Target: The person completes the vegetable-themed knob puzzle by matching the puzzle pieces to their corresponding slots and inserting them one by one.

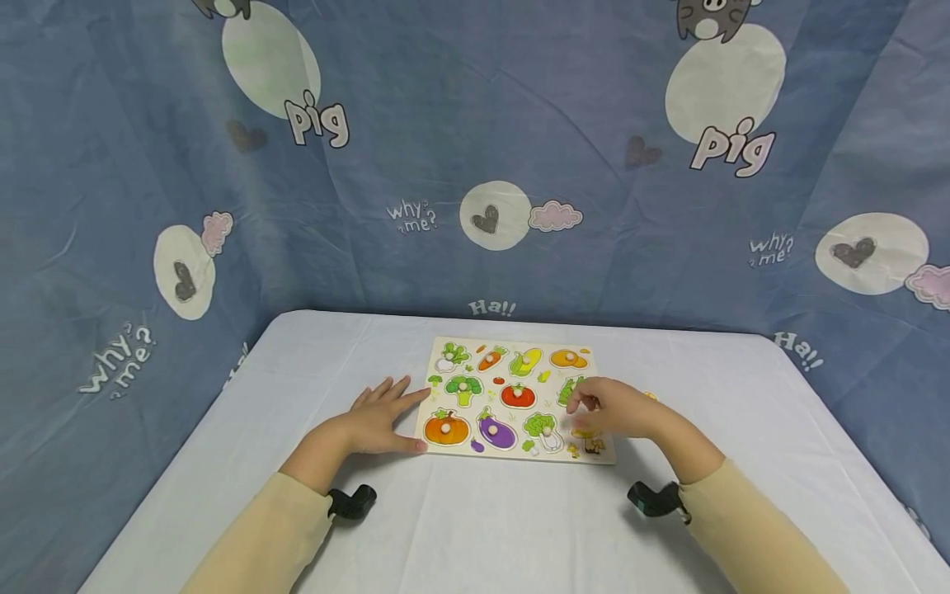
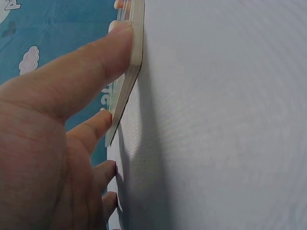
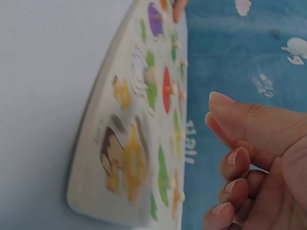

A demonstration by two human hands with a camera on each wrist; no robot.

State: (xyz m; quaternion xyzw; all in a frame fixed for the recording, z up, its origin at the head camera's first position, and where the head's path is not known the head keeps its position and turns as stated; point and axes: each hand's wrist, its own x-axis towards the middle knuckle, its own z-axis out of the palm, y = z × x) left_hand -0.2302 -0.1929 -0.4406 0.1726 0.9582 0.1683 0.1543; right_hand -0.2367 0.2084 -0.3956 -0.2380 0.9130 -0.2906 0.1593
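Observation:
A white wooden peg puzzle board [image 1: 486, 455] with vegetable pictures lies on the table. My left hand [image 1: 378, 419] is spread at its left side. In the left wrist view, the thumb touches the board's edge and the fingers are fairly straight. Above the board's right side hovers my right hand [image 1: 619, 407], its fingers loosely bent, with nothing visible between thumb and fingers. Below it, at the near right corner, is a blurred yellow shape [image 3: 135, 163] over a brown printed picture [image 3: 111, 151]. Whether that shape sits flat in its slot I cannot tell.
Knobbed pieces include a pumpkin [image 1: 446, 429], an eggplant [image 1: 496, 432], a tomato [image 1: 518, 397] and a broccoli [image 1: 463, 388]. A small yellow thing [image 1: 651, 395] shows partly behind the right wrist. A white cloth [image 1: 505, 528] covers the table; a blue printed curtain [image 1: 416, 272] hangs behind.

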